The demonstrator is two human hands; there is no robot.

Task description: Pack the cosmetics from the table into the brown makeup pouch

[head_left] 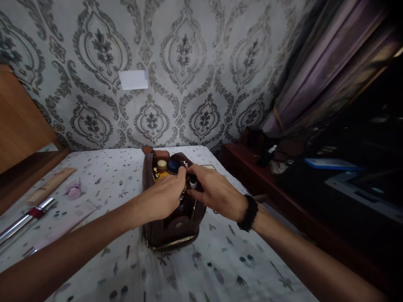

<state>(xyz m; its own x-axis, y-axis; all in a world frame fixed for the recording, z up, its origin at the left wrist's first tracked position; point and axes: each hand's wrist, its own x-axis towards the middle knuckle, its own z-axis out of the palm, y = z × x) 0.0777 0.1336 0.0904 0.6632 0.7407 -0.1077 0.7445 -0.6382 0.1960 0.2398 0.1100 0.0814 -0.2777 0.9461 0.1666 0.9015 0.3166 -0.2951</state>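
A brown zippered bag (171,233) stands open on the patterned white sheet, with a gold-lidded container (161,165), a dark blue round item (174,166) and other small things inside. Over its opening, my left hand (166,195) has its fingers closed, and whatever they pinch is hidden. My right hand (218,191), with a black band on the wrist, curls around a small bottle (193,181) with a black and white end. The fingertips of both hands nearly meet above the bag.
On the left of the sheet (132,268) lie a silver and red tube (27,220), a pink tube (67,222), a small pink-lidded jar (74,189) and a tan flat item (52,184). Dark red furniture (252,167) stands to the right.
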